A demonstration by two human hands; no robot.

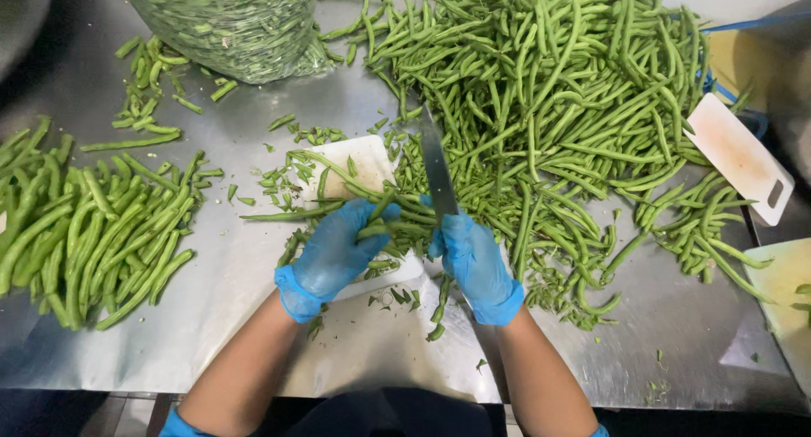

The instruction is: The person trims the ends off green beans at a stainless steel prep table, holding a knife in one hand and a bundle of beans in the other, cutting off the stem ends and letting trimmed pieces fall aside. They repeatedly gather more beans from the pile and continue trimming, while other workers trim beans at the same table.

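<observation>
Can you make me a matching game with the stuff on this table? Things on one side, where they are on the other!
Things:
1. knife
2. bag of beans
3. big bean pile
4. trimmed beans

Places:
A. far left of the table
B. top left corner
C. in the right hand
D. top right, spreading past the cutting board

Pairs: 1-C, 2-B, 3-D, 4-A

Bonus: the left hand holds a small bunch of beans on the board.
</observation>
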